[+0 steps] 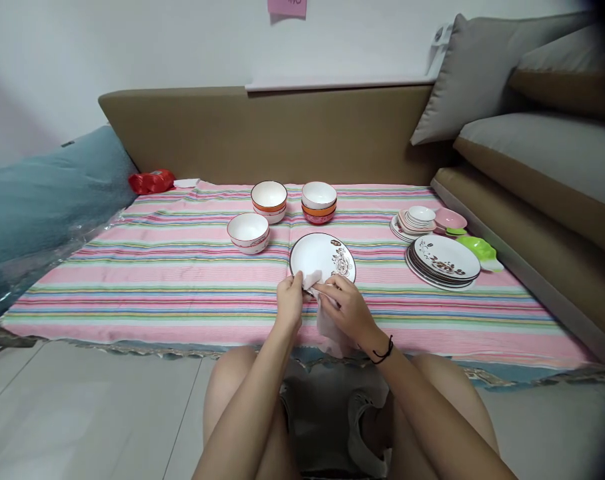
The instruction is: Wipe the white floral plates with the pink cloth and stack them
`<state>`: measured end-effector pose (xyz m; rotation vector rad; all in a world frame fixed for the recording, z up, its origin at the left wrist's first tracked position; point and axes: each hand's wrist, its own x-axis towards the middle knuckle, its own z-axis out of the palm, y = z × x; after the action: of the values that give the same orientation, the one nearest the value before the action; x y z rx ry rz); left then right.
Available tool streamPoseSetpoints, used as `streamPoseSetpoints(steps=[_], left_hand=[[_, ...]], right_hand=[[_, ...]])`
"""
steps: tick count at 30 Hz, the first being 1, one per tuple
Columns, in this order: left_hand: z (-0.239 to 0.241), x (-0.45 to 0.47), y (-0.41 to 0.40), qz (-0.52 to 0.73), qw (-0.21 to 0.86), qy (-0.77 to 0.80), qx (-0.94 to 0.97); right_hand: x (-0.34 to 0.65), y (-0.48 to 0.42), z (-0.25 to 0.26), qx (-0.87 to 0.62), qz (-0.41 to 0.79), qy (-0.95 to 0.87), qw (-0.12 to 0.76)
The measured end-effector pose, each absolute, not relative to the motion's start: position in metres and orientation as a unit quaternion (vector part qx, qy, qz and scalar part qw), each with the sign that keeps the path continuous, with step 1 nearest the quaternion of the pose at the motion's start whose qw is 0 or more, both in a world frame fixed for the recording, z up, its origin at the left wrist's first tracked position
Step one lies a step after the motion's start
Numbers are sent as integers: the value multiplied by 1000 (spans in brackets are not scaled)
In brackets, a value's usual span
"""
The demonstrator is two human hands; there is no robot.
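A white plate [312, 255] with a dark rim and a brown flower print is in front of me, tilted slightly. My left hand [290, 298] grips its near left edge, thumb on top. A thin white cloth [331, 328] lies over the plate's near rim and hangs down below it. My right hand [348, 307] is closed on the cloth, its fingertips against the plate's near edge. Behind the plate stand stacked bowls [319, 195], and another bowl stack [269, 195] sits to their left. A nearer pair of bowls [249, 229] is left of the plate.
Flower-print plates [447, 257] are stacked at the right, beside a green dish [479, 251], a pink dish [451, 219] and small white dishes [421, 215]. A red plastic package [152, 181] lies at the far left. Cushions [542, 153] pile up on the right.
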<state>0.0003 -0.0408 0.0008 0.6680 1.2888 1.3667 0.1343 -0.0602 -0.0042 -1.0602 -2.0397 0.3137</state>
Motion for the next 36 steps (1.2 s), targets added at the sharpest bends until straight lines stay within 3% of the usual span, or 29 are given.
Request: streamPoseSetpoints(steps=[5,12,16,22,31,36], left_hand=[[11,-5,-39,593,561,517,256],[17,-23,-42,594,445,565,361],[26,-28,-48,502,447,587,452],[43,-37,-51,410,491,551,535],[35,-37,-48,421,430,583,545],[32,-33,-48,449,360,598,558]], right_hand=[[149,-55,0,-471,68,-789,389],[171,-45,2,-528,55,-682,502],[179,-40,2,-516,123,-660,532],[175,-40,4,-471,291,-662,505],[162,-36,-3,-534,381,-467,593],[158,-32,-14,-512,517,-307,613]])
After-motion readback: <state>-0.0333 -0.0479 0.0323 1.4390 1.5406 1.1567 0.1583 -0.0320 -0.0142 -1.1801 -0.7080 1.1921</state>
